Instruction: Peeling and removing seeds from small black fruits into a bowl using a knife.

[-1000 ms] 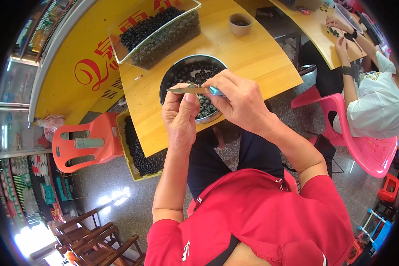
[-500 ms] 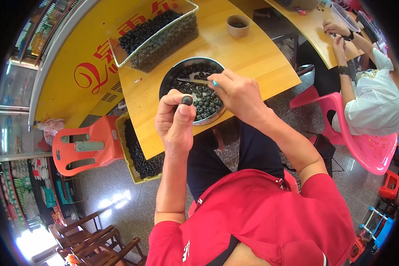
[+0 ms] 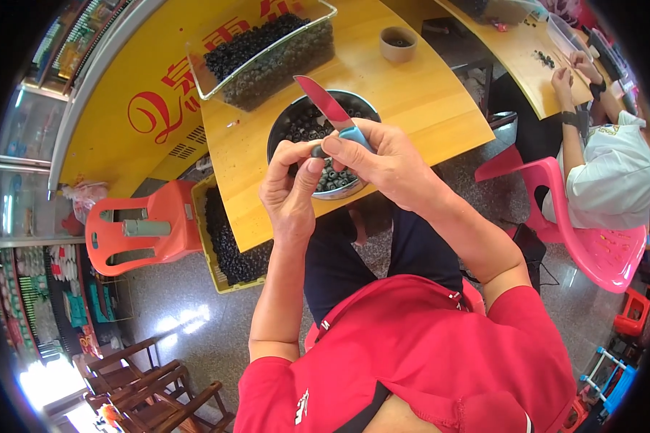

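Observation:
My left hand (image 3: 290, 184) pinches a small dark round piece (image 3: 318, 151) between thumb and fingertips. In my right hand (image 3: 390, 159) is a small knife (image 3: 322, 99) with a light blue handle, its blade pointing up and away to the left and reflecting red. The right thumb touches the dark piece beside the left fingertips. Both hands are over a round dark-walled pan (image 3: 273, 132), which contains many small dark ring-like pieces (image 3: 334, 178). My hands cover part of it.
A clear plastic bin (image 3: 278, 65) of dark pieces and a small round cup (image 3: 398, 45) stand on the wooden table (image 3: 440, 108). Left are an orange chair (image 3: 166, 224) and a yellow crate (image 3: 231, 287). Right, another person (image 3: 599, 173) works at a table beside a pink chair (image 3: 599, 249).
The knife has swung from pointing left over the pan to pointing up and away. My right hand has turned, its thumb now at the dark piece. The left hand has shifted slightly right.

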A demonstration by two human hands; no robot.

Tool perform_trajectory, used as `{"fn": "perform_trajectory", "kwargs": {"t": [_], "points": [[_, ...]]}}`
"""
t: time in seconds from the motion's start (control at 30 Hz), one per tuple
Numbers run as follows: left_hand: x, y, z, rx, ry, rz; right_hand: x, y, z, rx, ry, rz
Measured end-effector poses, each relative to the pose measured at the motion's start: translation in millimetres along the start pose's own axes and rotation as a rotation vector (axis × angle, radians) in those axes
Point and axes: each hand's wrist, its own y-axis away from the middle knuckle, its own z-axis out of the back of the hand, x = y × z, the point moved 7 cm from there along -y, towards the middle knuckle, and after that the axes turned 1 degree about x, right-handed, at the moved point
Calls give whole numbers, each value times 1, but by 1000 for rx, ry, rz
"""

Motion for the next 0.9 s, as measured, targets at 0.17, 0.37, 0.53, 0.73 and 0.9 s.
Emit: {"fn": "perform_trajectory", "kwargs": {"t": [0.17, 0.37, 0.53, 0.73, 0.9], "points": [[-8, 10, 24, -50, 84, 55, -18, -2, -5, -5, 28, -106], [-20, 44, 175, -470, 403, 93, -17, 4, 40, -190, 77, -106], [58, 145, 339, -806, 371, 338, -32, 0, 56, -171, 10, -131], [124, 231, 406, -1309, 333, 576, -45, 1, 65, -207, 48, -171], [97, 217, 399, -1256, -124, 601, -47, -1, 59, -187, 40, -195]]}}
